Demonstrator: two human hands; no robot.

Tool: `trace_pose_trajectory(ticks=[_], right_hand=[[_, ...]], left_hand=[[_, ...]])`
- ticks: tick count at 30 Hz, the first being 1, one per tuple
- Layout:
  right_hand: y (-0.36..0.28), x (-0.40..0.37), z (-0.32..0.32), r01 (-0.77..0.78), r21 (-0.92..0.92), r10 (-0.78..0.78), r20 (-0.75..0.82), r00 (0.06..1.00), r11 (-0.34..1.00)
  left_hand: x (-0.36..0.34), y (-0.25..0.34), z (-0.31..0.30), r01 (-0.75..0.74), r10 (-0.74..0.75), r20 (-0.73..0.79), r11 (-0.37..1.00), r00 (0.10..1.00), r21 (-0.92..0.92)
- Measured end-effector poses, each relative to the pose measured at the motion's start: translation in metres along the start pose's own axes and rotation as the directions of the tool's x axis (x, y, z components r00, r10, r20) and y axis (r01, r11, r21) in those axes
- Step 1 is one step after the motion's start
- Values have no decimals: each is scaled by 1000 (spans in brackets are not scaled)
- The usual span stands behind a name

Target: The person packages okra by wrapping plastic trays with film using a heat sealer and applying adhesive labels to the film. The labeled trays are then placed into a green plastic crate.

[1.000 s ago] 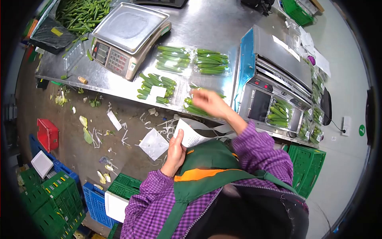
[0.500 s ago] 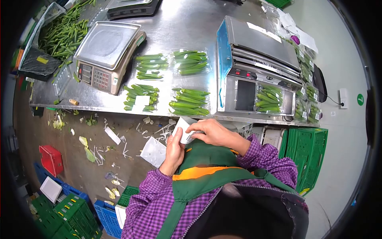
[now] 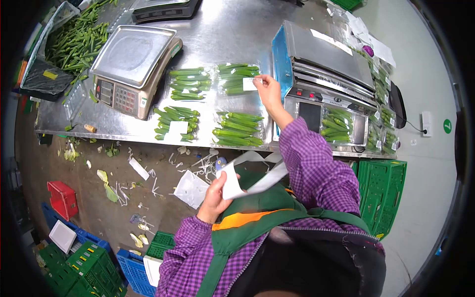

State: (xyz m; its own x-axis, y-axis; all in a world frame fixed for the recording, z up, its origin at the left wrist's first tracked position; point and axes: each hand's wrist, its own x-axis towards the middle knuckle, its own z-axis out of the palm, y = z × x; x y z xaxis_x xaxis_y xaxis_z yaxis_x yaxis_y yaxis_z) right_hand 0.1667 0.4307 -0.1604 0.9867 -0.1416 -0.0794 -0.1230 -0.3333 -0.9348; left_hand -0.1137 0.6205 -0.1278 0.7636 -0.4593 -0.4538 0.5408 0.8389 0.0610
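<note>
My left hand [image 3: 213, 199] grips a white label strip [image 3: 231, 184], its loose end curling away to the right above my apron. Between the fingertips of my right hand [image 3: 269, 95] is a small white label [image 3: 250, 84], right over the upper right pack of okra [image 3: 231, 72]. Three more clear packs lie around it: one okra pack [image 3: 189, 81] to its left, another okra pack [image 3: 237, 129] nearer me, and an okra pack [image 3: 168, 118] at the lower left with a white label on it.
A weighing scale [image 3: 132, 57] stands left of the packs, beyond it a crate of loose okra [image 3: 79, 37]. The wrapping machine [image 3: 326, 64] is at the right, with another pack on its front. Scraps and a white sheet [image 3: 191, 189] litter the floor; green crates [image 3: 381, 198] stand right.
My right hand has moved from the label roll forward to the upper right okra pack, carrying a label. The strip in my left hand now hangs out in a loose loop.
</note>
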Motion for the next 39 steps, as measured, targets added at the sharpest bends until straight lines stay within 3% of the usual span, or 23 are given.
trace_pose_trajectory(ticks=[1,2,3,5,6,8,9,11,12,15,17,18,19,21,23,25,26,27,29,33,34,36,39], right_hand=[[9,15,6,28,-122,-35,-54,998,992],[19,26,13,28,-122,-35,-51,998,992],[23,34,21,40,-147,-52,-79,996,988],[34,43,30,51,-173,-69,-100,993,984],[33,42,31,67,-323,-103,-93,990,944],[18,35,32,48,-555,-107,-75,991,831],[17,31,31,45,-552,-102,-73,992,833],[14,22,26,419,-658,-514,57,856,625],[14,19,22,459,-682,-472,186,862,569],[17,2,15,435,-748,-450,203,869,502],[-20,-30,-4,452,-679,-370,276,887,578],[-37,-50,-15,388,-435,-151,486,861,812],[-52,-70,-25,188,-193,1,699,715,963],[-77,-111,-48,131,-77,18,915,402,988],[-90,-146,-62,148,-89,43,958,285,985],[-85,-169,-67,297,-217,100,926,365,930],[-77,-179,-70,355,-123,-56,889,454,927],[-75,-183,-73,355,-121,-59,888,457,927],[-73,-190,-81,503,-159,-137,855,500,849],[-75,-207,-88,403,-160,-137,776,616,901],[-72,-210,-90,403,-160,-139,774,617,901],[-61,-213,-92,621,-174,-285,772,568,765],[-57,-223,-93,718,-203,-371,745,554,666]], left_hand=[[-2,0,2,59,-59,-5,998,998,36],[-4,-2,-5,112,-114,24,991,993,69],[-10,-1,5,119,-121,-10,957,993,266],[-16,-5,10,-18,-7,67,933,998,359],[-19,-1,11,-19,-4,64,934,998,356],[-26,11,9,-15,-164,201,739,966,674],[-27,9,7,-11,-164,195,738,967,675],[-28,-1,0,64,-95,15,770,995,634],[-25,-2,9,59,-49,-34,776,998,628],[-8,-10,6,-36,109,-111,855,988,517],[6,-11,6,-128,234,-234,910,944,394],[10,-8,16,-136,251,-306,926,918,352],[12,-5,14,-150,277,-293,908,915,392],[19,-5,11,-187,314,-266,892,911,412],[22,-11,11,-139,316,-340,879,886,455],[22,-17,30,-160,302,-317,900,899,406],[22,-21,27,-144,296,-308,890,904,433],[23,-24,26,-144,297,-306,888,904,437],[24,-31,27,-161,308,-298,888,904,430],[23,-39,33,-186,331,-240,859,912,476],[22,-41,33,-177,322,-225,851,920,494],[22,-42,32,-171,315,-209,842,926,512],[22,-45,30,-157,306,-253,865,918,477]])
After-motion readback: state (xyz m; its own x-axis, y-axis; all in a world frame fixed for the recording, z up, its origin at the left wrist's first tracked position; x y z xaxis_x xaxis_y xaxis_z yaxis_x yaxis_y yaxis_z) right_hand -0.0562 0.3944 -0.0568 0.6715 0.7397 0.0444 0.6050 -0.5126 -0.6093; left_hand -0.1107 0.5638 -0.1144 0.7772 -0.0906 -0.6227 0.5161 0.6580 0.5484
